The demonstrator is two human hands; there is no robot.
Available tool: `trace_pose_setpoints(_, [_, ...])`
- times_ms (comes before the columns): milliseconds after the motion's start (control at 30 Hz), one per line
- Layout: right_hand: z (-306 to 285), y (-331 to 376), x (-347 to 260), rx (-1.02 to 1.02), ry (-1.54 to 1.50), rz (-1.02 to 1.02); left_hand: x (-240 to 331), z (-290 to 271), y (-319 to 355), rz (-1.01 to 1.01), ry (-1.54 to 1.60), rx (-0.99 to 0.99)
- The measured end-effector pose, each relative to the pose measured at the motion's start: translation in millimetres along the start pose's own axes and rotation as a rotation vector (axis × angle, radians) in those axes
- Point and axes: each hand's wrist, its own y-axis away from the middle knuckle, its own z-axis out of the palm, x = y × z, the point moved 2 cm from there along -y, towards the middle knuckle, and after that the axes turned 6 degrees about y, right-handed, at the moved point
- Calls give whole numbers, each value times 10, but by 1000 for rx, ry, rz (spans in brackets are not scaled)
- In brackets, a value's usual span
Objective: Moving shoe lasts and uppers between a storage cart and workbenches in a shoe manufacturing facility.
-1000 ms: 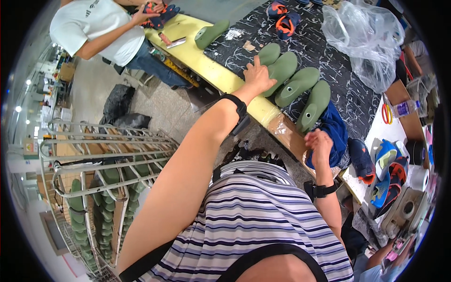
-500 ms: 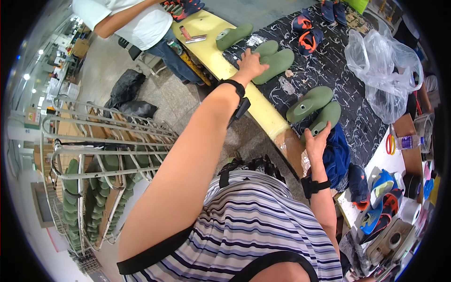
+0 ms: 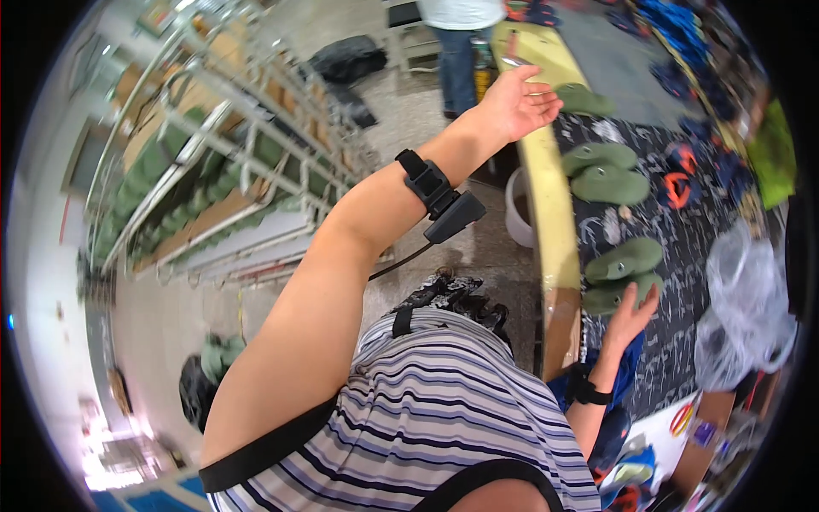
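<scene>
Green lasts (image 3: 624, 258) lay crosswise on the worktop (image 3: 554, 205), toes rightward. The left hand (image 3: 522, 104) was spread wide; the right hand (image 3: 630, 322) seemingly touched the nearest last (image 3: 602, 300), its grip impossible to tell.

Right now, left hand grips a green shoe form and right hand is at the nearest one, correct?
No: the left hand is open and empty, per the head view. The right hand is at the nearest green shoe form, as you said.
</scene>
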Motion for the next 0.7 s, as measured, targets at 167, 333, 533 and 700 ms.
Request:
trace_pose_setpoints(167, [757, 45, -856, -425, -448, -38, 693, -237, 888, 206, 170, 32])
trace_pose_setpoints(333, [1355, 712, -1560, -817, -546, -72, 1240, -507, 1778, 339, 11, -82])
trace_pose_setpoints(533, [1992, 1472, -1991, -1037, -558, -112, 1720, -825, 3523, 443, -439, -347])
trace_pose_setpoints(700, [2480, 2391, -2364, -1171, -334, -240, 2920, -1538, 4965, 918, -721, 21])
